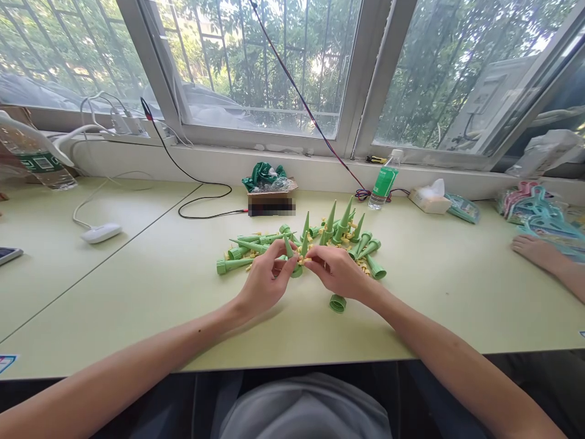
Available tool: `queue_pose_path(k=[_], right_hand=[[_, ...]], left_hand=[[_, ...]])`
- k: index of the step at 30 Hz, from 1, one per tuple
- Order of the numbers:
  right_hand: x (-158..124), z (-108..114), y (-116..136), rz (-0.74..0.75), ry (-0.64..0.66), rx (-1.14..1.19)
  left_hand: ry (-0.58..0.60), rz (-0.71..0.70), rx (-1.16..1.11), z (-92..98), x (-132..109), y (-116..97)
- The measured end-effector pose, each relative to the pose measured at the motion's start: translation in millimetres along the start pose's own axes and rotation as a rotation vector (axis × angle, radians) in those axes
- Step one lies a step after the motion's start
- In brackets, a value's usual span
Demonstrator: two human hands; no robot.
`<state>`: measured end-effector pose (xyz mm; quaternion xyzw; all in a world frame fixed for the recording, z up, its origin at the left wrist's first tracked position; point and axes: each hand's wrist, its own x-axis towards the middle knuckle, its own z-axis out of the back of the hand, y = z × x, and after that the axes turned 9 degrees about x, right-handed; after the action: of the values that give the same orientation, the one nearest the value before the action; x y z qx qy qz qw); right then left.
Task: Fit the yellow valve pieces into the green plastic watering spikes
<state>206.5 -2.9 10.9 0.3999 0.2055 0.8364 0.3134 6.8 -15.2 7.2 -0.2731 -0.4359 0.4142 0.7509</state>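
Note:
My left hand [266, 277] is closed around a green plastic plant-watering spike [287, 246], its point up. Close beside it, my right hand [340, 271] has its fingertips pinched at a small yellow plastic piece [301, 261], partly hidden by the fingers. Behind both hands lies a heap of similar green spikes [329, 227], some upright and some on their sides, with small yellow pieces [364, 266] scattered among them. A loose green cap [337, 303] rests on the table below my right hand.
A cardboard box with green plastic [267, 180] stands behind the heap. Further right are a water bottle [384, 183], a tissue box [429, 200] and hangers [539, 207] near another person's hand [537, 251]. A white mouse-like device [101, 233] and black cable [201, 216] lie left.

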Motion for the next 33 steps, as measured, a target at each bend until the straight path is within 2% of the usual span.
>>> queue_pose_path(k=[10, 20, 33], right_hand=[[0.3, -0.6, 0.8, -0.004, -0.007, 0.015], [-0.4, -2.4, -2.3, 0.062, -0.040, 0.026], [0.0, -0.1, -1.4, -0.022, 0.026, 0.004]], left_hand=[[-0.004, -0.001, 0.006, 0.9, -1.7, 0.3], [-0.015, -0.025, -0.004, 0.2, 0.1, 0.0], [0.010, -0.025, -0.016, 0.9, -1.6, -0.8]])
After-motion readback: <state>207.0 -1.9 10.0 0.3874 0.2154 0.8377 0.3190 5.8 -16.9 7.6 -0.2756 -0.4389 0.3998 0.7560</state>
